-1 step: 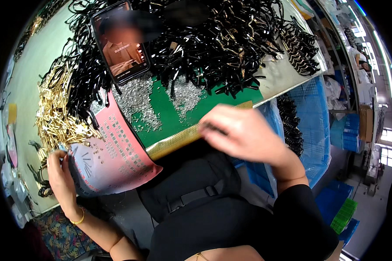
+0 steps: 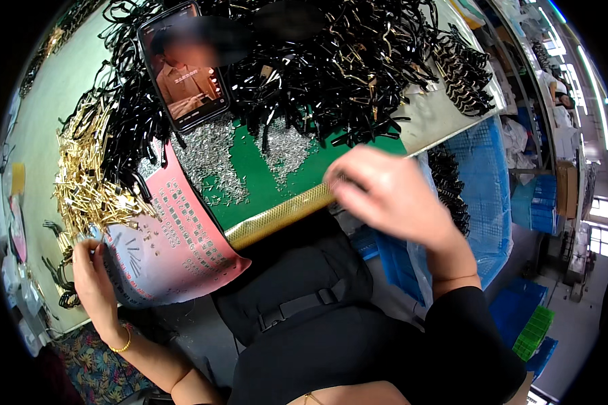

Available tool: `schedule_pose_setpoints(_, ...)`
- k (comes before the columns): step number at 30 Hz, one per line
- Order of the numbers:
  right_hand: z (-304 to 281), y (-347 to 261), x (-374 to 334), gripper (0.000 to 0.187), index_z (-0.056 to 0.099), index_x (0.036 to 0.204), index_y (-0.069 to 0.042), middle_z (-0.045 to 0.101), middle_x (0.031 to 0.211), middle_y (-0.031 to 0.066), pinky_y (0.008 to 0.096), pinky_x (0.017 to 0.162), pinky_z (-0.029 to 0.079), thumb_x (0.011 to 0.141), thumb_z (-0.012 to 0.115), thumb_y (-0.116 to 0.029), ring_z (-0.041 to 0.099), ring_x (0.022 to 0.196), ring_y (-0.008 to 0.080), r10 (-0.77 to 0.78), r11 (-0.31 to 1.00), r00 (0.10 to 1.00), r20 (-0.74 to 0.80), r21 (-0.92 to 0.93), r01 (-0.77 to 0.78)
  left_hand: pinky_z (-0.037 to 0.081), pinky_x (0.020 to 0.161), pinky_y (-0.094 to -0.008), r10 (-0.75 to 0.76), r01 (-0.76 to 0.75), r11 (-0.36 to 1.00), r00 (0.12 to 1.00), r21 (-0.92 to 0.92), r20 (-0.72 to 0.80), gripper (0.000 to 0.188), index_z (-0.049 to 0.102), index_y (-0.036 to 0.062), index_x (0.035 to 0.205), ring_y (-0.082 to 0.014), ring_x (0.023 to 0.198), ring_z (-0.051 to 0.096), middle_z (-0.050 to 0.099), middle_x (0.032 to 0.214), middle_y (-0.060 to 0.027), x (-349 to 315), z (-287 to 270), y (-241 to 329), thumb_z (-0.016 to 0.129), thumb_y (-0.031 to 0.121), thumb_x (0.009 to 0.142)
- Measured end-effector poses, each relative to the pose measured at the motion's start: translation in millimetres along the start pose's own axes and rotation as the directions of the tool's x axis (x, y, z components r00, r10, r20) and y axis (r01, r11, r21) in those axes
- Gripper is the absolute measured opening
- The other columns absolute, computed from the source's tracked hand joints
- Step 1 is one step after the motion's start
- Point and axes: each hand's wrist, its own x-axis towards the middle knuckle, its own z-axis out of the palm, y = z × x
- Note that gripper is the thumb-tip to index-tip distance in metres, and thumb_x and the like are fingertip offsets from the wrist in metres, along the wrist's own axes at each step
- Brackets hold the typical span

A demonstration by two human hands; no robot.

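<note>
With the left hand (image 2: 93, 283) narrowed and right hand (image 2: 388, 197) curled, any contents unclear, a nudge to the drooping pink-and-grey printed sheet (image 2: 189, 260) could spill its slim gold metal pieces (image 2: 115, 202).

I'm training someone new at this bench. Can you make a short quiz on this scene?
1. True or false: silver pieces lie on the green mat.
2. Which of these is nearest the left hand? A) the phone B) the gold pieces C) the silver pieces
3. What colour is the crate to the right of the green mat?
Key: 1. True; 2. B; 3. Blue
</note>
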Motion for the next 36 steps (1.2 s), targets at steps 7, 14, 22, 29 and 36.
schedule_pose_setpoints(7, -16, 31, 14, 0.019, 0.06, 0.102, -0.01, 0.058, 0.088, 0.007, 0.0384, 0.059, 0.053, 0.083, 0.066, -0.009, 0.067, 0.075, 0.025, -0.04, 0.844, 0.999, 0.016, -0.534, 0.042, 0.047, 0.078, -0.0264, 0.075, -0.067, 0.983, 0.996, -0.173, 0.038, 0.026, 0.063, -0.0013, 0.124, -0.0155, 0.083, 0.054, 0.058, 0.096, -0.0065, 22, -22, -4, 0.052, -0.005, 0.101)
schedule_pose_setpoints(14, -19, 28, 33, 0.016, 0.062, 0.098, -0.01, 0.06, 0.091, 0.0063, 0.0368, 0.061, 0.053, 0.085, 0.071, -0.01, 0.067, 0.076, 0.025, -0.123, 0.895, 0.99, -0.071, -0.438, 0.08, 0.048, 0.055, -0.023, -0.183, 0.157, 0.894, 0.983, -0.42, -0.02, 0.009, 0.063, 0.0027, 0.106, -0.0071, 0.06, 0.06, 0.067, 0.079, -0.0028, -4, -13, 81, 0.065, 0.001, 0.097)
schedule_pose_setpoints(22, -23, -46, 27, 0.021, 0.07, 0.11, -0.006, 0.07, 0.09, 0.0106, 0.034, 0.067, 0.057, 0.089, 0.072, -0.005, 0.071, 0.078, 0.0254, -0.1, 0.959, 0.982, 0.159, 0.28, 0.052, 0.054, 0.063, -0.0319, 0.176, 0.063, 0.604, 0.962, -0.794, 0.21, 0.02, 0.062, 0.0015, 0.119, -0.0195, 0.066, 0.067, 0.071, 0.086, -0.011, -41, 16, 181, 0.056, -0.002, 0.1)
schedule_pose_setpoints(29, 7, -50, 23, 0.024, 0.071, 0.116, -0.002, 0.074, 0.1, 0.0096, 0.0292, 0.075, 0.054, 0.093, 0.07, -0.009, 0.069, 0.08, 0.0176, -0.043, 0.787, 0.904, 0.426, 0.572, -0.231, 0.049, 0.074, -0.0336, 0.312, 0.134, 0.323, 0.92, -0.937, 0.239, 0.02, 0.067, 0.0004, 0.118, -0.0198, 0.08, 0.06, 0.064, 0.093, -0.0106, -47, 30, 179, 0.055, 0.004, 0.102)
schedule_pose_setpoints(36, 17, -51, 18, 0.021, 0.075, 0.11, -0.003, 0.074, 0.094, 0.0055, 0.0261, 0.069, 0.05, 0.089, 0.073, -0.005, 0.065, 0.074, 0.0126, -0.03, 0.784, 0.945, 0.325, 0.594, -0.179, 0.053, 0.088, -0.035, 0.319, 0.229, 0.397, 0.874, -0.889, 0.368, 0.023, 0.065, -0.0002, 0.121, -0.0279, 0.101, 0.071, 0.072, 0.114, -0.0171, -46, 24, 181, 0.054, 0.01, 0.104)
